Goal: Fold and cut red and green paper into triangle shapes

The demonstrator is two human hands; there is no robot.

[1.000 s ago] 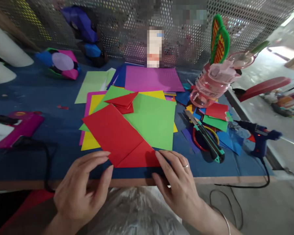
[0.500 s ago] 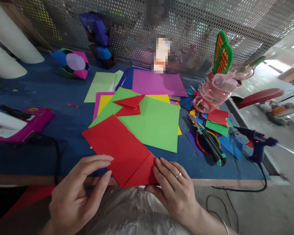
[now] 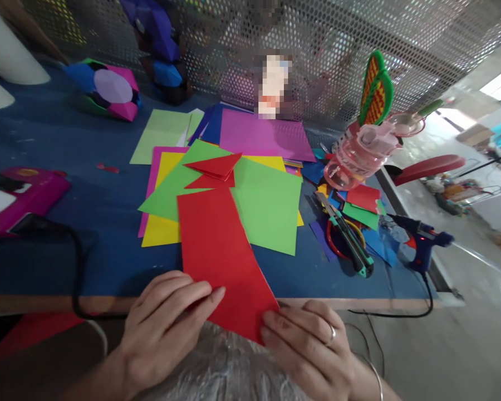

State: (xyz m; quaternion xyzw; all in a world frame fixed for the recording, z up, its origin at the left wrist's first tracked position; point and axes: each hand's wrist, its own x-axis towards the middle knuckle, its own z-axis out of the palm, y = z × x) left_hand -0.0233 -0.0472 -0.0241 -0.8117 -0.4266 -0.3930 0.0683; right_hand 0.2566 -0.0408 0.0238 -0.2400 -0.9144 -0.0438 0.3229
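A sheet of red paper (image 3: 217,239) slopes from the table toward my body, its near end past the table edge. My right hand (image 3: 309,345) pinches its lower right corner; a ring and a bracelet are on that hand and wrist. At the lower left edge my left hand (image 3: 171,323) closes on the paper, thumb on top and fingers bent. Beyond the sheet's far end, folded red paper pieces (image 3: 215,167) lie on a green sheet (image 3: 271,206), which rests over yellow paper (image 3: 161,231).
To the right are a utility knife (image 3: 346,236), a glue gun (image 3: 423,239), paper scraps (image 3: 363,200) and a pink bottle (image 3: 357,153). A magenta tool (image 3: 33,195) with a black cord is at left. Paper models (image 3: 112,89) stand before the perforated metal panel (image 3: 221,55).
The red sheet has turned, and its near end has come down toward me. My left hand, open before, has closed on its edge. My right hand has moved lower with the corner.
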